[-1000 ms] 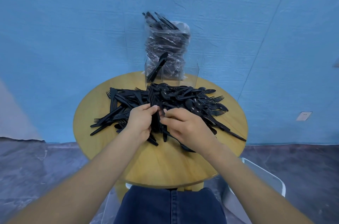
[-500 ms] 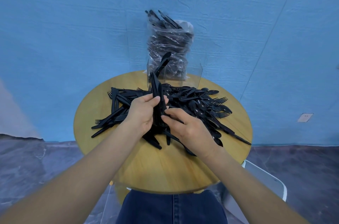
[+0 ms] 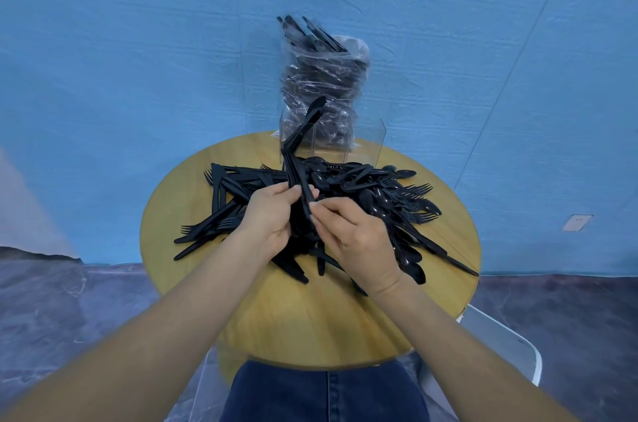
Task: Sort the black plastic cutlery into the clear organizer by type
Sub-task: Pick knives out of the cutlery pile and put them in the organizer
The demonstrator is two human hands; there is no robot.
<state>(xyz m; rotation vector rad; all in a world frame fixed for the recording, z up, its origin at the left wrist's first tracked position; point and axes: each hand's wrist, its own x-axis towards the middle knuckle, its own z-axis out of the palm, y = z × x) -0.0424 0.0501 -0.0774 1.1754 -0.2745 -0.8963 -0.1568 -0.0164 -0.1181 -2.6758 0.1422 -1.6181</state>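
Loosely heaped cutlery (image 3: 362,193) (glossy black, tangled).

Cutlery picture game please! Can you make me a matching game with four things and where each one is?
Things:
1. bundle of cutlery
2. clear organizer
3. plastic bag
4. loose pile

Places:
A. behind the organizer, by the wall
B. held in both hands
C. spread across the table
D. at the table's far edge

Pairs: 1-B, 2-D, 3-A, 4-C

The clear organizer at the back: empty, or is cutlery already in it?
Not empty: the clear organizer holds a few black pieces leaning in its left compartment; the right compartment looks empty.
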